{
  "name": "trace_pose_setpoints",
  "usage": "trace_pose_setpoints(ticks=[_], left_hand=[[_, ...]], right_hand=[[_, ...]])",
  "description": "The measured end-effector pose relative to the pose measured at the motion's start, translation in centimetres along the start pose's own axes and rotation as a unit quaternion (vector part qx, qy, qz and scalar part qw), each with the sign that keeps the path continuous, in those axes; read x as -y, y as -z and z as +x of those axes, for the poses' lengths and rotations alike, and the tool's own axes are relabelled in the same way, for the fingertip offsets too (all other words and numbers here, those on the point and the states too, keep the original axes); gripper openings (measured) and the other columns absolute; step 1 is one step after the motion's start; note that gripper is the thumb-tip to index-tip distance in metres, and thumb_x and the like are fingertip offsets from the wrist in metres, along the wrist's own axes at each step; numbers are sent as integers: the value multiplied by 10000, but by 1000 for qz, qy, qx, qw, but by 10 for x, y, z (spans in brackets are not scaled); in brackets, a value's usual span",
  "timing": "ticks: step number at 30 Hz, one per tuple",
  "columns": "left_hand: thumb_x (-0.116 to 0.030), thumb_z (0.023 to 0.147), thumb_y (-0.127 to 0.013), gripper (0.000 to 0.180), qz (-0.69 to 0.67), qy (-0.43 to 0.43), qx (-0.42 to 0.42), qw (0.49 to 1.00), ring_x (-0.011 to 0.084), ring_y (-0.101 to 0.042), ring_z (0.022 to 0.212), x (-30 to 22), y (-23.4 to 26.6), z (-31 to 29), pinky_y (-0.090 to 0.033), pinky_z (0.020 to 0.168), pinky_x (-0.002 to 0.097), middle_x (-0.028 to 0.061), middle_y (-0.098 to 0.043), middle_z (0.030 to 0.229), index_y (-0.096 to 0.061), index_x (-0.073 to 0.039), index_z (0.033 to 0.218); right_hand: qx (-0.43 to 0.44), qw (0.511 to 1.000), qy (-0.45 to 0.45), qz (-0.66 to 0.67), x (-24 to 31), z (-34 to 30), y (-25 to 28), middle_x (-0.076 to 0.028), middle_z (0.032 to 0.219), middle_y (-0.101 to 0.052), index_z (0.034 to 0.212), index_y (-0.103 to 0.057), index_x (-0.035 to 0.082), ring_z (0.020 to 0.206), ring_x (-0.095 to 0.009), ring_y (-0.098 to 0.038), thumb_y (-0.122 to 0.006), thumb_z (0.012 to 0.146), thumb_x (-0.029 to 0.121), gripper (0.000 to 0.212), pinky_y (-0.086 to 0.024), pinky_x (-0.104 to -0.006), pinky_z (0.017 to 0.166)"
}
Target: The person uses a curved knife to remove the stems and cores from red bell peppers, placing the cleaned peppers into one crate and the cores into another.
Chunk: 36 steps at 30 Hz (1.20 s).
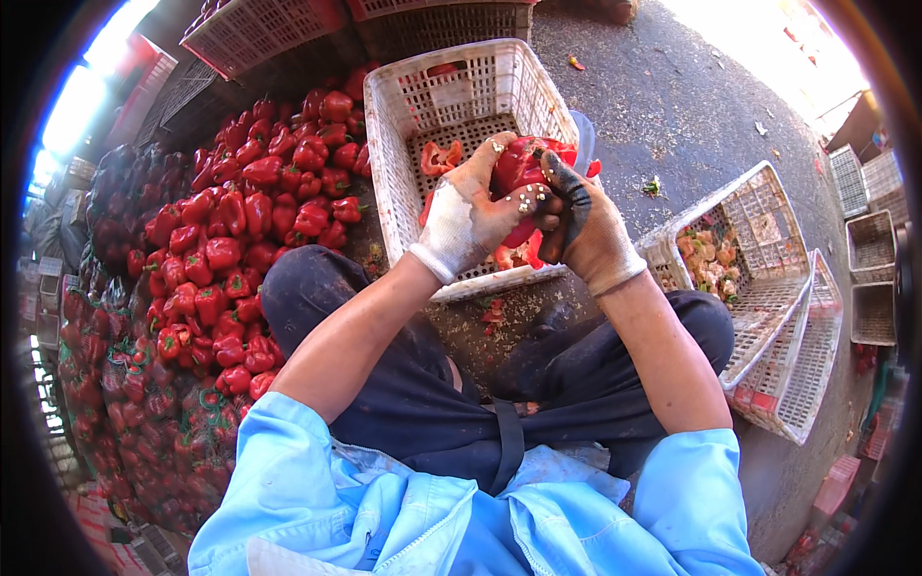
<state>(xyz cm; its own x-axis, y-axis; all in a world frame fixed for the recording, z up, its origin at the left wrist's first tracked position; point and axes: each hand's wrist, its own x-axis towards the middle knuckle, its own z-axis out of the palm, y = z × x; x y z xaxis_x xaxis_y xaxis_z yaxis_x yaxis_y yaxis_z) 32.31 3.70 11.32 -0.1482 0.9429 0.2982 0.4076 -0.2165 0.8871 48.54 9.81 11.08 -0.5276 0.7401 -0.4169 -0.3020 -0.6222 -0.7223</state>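
Above a white plastic crate (382, 144), my two gloved hands come together around a red bell pepper (520, 165). My left hand (468, 216), in a soiled white glove dotted with seeds, is closed on the pepper's left side. On its right side my right hand (594, 226) grips it, the glove's fingers stained black. A pale bluish, curved flat piece (583, 139) shows just behind the right hand; I cannot make out whether that hand holds it. Cut red pepper pieces (440, 158) lie in the crate, and another piece (520, 252) is below my hands.
At the left, a large heap of whole red peppers (226, 252) lies beside my knee, with net sacks of peppers (125, 384) beyond. A tilted white crate (768, 245) with pepper cores (709, 264) rests at the right. Seeds dot the ground (653, 115). Stacked crates (259, 36) stand behind.
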Motion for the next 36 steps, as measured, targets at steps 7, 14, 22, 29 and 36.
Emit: trace_pose_setpoints(ticks=[7, 14, 22, 29, 36], left_hand=[[-227, 860, -769, 534, -18, 43, 9, 999, 192, -688, 1059, -17, 4, 1, -538, 947, 349, 162, -729, 1119, -602, 14, 1306], [-187, 883, -743, 421, -81, 49, 10, 995, 169, -707, 979, -26, 0, -2, -560, 879, 334, 147, -751, 1043, -651, 11, 1244], [-102, 928, -678, 245, 31, 9, -33, 999, 125, -695, 886, -14, 0, -1, -557, 785, 306, 125, -753, 931, -679, 8, 1147], [-109, 928, -666, 232, 74, -7, -32, 997, 155, -712, 893, -20, -5, 9, -558, 809, 318, 145, -760, 937, -691, 10, 1125], [-131, 918, -701, 270, 13, 70, -30, 997, 165, -701, 907, -17, -19, 16, -555, 826, 317, 129, -756, 976, -692, 12, 1146]], right_hand=[[5, 999, 3, -50, -1, 5, 1, 69, 625, -542, 881, -615, 215, 512, -92, -526, -726, 967, 415, 244, -340, -232, 384], [36, 999, 2, -2, -7, 8, 10, 72, 624, -509, 906, -603, 229, 509, -86, -499, -720, 969, 437, 247, -319, -230, 376], [26, 980, 110, -164, -8, 6, 11, 40, 686, -533, 1054, -608, 219, 516, -88, -494, -714, 983, 387, 210, -327, -231, 361], [95, 953, 146, -249, 7, -1, 28, -35, 1018, -668, 1296, -563, 52, 812, -117, -673, -648, 926, 91, 382, -541, -267, 647], [57, 996, 19, -65, 13, 0, 29, 59, 724, -528, 1136, -627, 234, 586, -83, -532, -647, 1022, 348, 163, -350, -235, 390]])
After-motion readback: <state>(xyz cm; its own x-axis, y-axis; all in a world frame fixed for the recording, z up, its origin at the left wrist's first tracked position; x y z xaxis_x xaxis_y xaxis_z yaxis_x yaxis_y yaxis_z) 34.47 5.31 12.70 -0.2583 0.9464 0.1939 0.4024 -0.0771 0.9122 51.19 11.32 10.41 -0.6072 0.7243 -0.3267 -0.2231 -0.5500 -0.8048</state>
